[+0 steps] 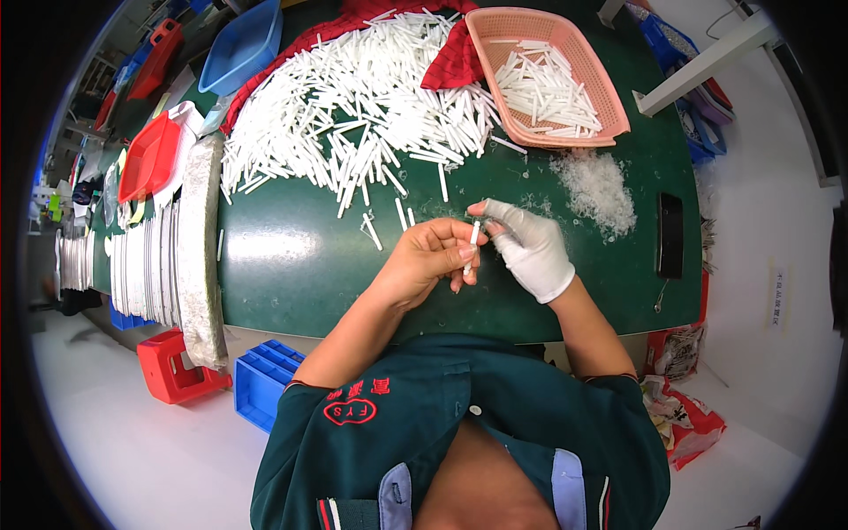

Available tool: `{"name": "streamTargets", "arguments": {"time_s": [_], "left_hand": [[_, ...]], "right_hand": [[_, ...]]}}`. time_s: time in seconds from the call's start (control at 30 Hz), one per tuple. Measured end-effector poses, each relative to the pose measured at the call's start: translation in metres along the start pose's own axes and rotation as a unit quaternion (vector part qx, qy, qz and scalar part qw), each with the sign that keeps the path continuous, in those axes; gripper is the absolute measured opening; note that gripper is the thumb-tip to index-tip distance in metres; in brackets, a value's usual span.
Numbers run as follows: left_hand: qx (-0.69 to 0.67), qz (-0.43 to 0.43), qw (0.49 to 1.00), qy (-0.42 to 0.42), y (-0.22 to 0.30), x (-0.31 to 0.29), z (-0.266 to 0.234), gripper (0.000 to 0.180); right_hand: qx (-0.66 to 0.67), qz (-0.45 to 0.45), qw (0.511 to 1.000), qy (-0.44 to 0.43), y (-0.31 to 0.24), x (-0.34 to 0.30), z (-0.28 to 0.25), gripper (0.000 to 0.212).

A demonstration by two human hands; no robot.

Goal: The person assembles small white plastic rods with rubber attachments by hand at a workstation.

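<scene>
My left hand (435,256), bare, pinches a slim white plastic stick (474,235) between thumb and fingers and holds it nearly upright above the green table. Close by on the right is my right hand (533,247), in a white glove that leaves the thumb and index fingertips bare. Its thumb and index finger are bent toward the stick with a small gap between them, and I see nothing in that gap. Its other fingers are mostly hidden. Beyond both hands spreads a large heap of similar white sticks (353,97), with several loose ones at its near edge.
A pink basket (611,124) holding more sticks stands at the far right. Clear plastic scraps (601,194) lie in front of it, near a black phone-like slab (670,236). Stacked white sheets (146,265), a red tray (148,159) and a blue basin (240,49) are on the left.
</scene>
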State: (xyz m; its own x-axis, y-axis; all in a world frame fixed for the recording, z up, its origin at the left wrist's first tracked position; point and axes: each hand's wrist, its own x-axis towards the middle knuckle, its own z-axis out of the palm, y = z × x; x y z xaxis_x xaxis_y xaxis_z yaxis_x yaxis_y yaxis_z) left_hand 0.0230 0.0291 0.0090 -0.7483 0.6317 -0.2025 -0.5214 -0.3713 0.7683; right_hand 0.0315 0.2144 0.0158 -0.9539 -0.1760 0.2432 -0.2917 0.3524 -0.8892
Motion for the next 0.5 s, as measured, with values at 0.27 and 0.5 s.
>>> {"name": "streamTargets", "arguments": {"time_s": [0.27,0.5], "left_hand": [[0.032,-0.002,0.999,0.015,0.002,0.0,0.0,0.019],[0.055,-0.004,0.998,-0.001,0.005,-0.001,0.002,0.023]], "right_hand": [[-0.121,0.022,0.992,-0.01,-0.011,-0.002,-0.015,0.035],[-0.17,-0.049,0.981,-0.077,-0.013,-0.003,-0.012,0.052]]}}
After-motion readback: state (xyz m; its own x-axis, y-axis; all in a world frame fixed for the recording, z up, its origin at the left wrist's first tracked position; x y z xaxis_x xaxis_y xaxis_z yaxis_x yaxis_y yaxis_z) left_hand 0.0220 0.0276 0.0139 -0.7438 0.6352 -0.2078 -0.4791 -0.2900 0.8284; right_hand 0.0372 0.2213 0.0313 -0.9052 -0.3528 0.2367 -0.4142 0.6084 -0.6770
